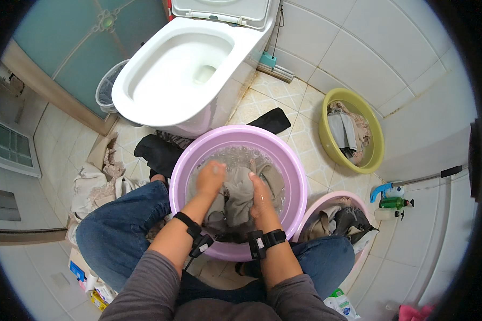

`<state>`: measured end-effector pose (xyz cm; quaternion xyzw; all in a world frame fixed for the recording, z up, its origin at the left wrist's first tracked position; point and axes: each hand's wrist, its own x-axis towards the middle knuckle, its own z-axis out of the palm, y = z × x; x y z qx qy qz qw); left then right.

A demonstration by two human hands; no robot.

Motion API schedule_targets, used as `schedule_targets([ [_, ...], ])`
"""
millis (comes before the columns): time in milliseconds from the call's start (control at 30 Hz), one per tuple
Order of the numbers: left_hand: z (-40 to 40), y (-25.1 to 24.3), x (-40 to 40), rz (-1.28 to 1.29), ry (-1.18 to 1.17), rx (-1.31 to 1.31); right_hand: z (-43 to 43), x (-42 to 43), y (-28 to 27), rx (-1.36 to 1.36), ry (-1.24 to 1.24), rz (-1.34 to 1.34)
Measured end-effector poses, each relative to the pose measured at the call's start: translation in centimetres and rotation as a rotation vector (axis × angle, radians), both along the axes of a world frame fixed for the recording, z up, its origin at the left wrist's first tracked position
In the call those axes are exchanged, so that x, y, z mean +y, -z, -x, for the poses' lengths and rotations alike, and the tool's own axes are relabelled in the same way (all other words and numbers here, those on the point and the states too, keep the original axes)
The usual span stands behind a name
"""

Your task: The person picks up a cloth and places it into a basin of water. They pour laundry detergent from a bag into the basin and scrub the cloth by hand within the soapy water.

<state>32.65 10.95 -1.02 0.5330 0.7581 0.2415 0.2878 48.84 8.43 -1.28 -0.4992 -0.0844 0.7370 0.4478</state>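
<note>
A lilac plastic basin (298,196) stands between my knees, holding sudsy water and soaked clothes. Bunched grey cloth (239,194) lies in the water between my two hands. My left hand (211,176) is curled and blurred over the left part of the cloth; whether its fingers hold any fabric is hidden. On the other side, my wet right hand (261,196) grips the cloth's right edge, thumb up, its fingers partly hidden. A darker wet piece (233,236) shows near the basin's front wall. Each wrist wears a black strap with a small device.
Beyond the basin stands a white toilet (144,114) with a bin (104,94) beside it. A yellow-green basin (379,150) and a pink basin (305,212) hold clothes. Black garments (271,120) and pale garments (90,186) lie on the floor. Pump bottles (393,203) stand right.
</note>
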Motion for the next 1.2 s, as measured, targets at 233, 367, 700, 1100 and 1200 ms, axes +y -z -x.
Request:
schedule_targets([
  [233, 0.6, 4.7, -1.8, -0.069, 0.218, 0.031, -2.0, -1.3, 6.2, -1.077, -0.206, -0.259],
  [367, -1.2, 8.0, -4.0, 0.05, 0.54, 0.269, 0.0, -3.2, 7.4, -1.453, -0.52, -0.341],
  [700, -1.7, 9.9, -1.2, 0.189, 0.413, 0.198, -0.3, -1.9, 8.5, -1.422, -0.58, -0.222],
  [1100, -7.1, 0.6, -3.2, -0.114, 0.617, -0.24, -2.3, -0.3, 7.8, 0.166, 0.242, 0.118],
  [1200, -8.1, -1.7, -4.8, -0.264, 0.546, -0.28, -2.7, -0.8, 6.9, 0.25, 0.023, 0.081],
])
